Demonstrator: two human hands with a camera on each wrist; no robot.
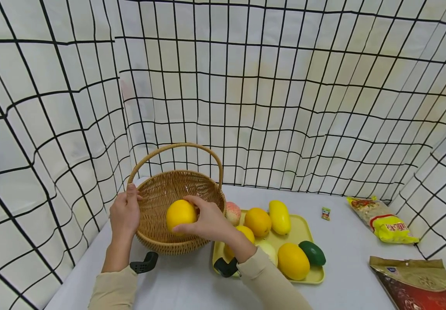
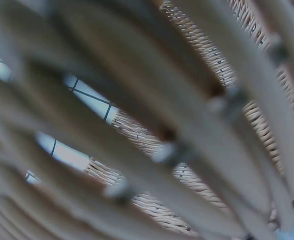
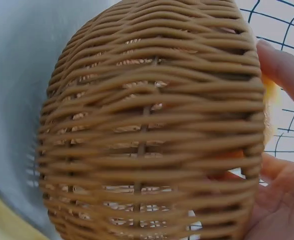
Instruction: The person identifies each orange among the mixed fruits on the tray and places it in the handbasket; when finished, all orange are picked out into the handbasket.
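**Grip check: smooth, round yellow-orange fruit [image 1: 179, 215] at the mouth of the brown woven-wicker basket [image 1: 151, 204]**

Head view: your right hand [image 1: 212, 220] pinches the fruit, thumb below, fingers above. Fruit sits in front of the basket's opening; can't tell if it touches the weave. Your left hand [image 1: 125, 214] grips the basket's left rim by the handle's foot. Fruit is probably light and firm, skin a bit slick: hold round the widest part, thumb opposing fingers.

Left wrist view: blurred weave fills it; can't check your left fingers here. Wicker should be light and springy, so the thick rim is your hold, not the thin wall.

Right wrist view: fruit shows past the rim, between your digits. Knuckles are close to the rim; mind snagging.
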